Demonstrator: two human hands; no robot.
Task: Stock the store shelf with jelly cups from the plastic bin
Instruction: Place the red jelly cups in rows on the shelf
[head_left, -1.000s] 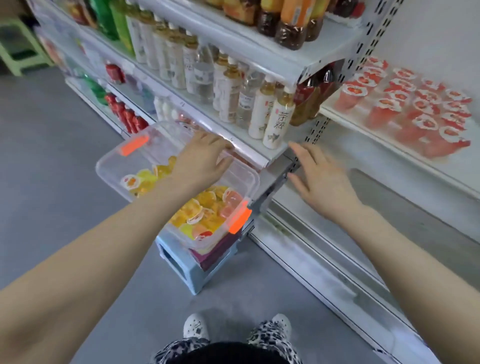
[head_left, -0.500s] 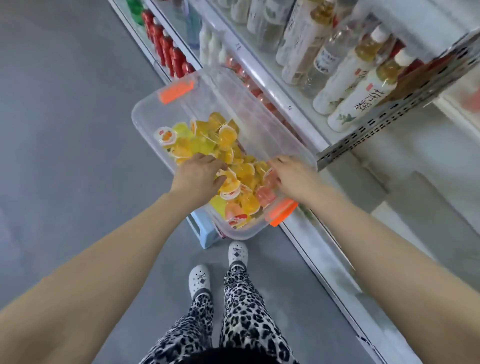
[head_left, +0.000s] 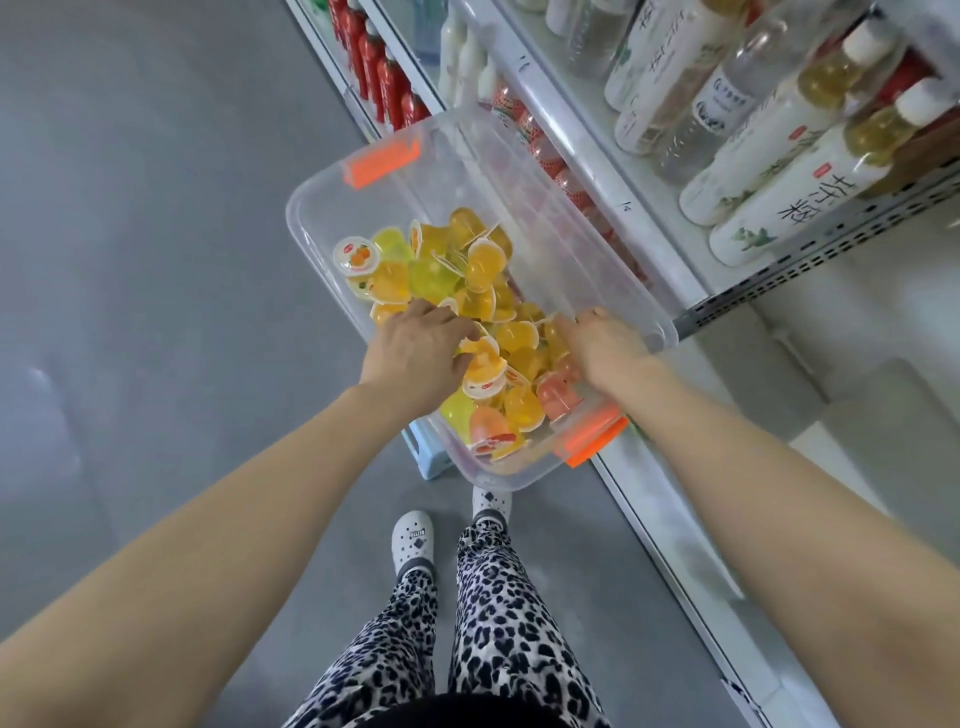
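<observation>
Two bare hands reached into a clear plastic bin (head_left: 311, 260) of jelly cups (head_left: 480, 291) beside a store shelf (head_left: 623, 208). The left hand (head_left: 415, 358) lay on the near side of the heap, its fingers (head_left: 431, 314) curled down over the cups and its thumb pressed against an orange one, which it gripped. The right hand (head_left: 605, 348) sat close to the bin's shelf-side wall, its fingers (head_left: 582, 323) bent into the pile with the tips buried, so whether they held a cup could not be told. Yellow, orange and pink cups lay jumbled in the nearer half of the bin, some on their sides, some lid-up. Orange latches (head_left: 592, 441) marked both ends of the bin, which rested on a pale blue stool (head_left: 428, 460) on the grey floor (head_left: 156, 260). Bottles (head_left: 769, 208) filled the shelf above. Below stood the person's white clogs (head_left: 413, 540).
</observation>
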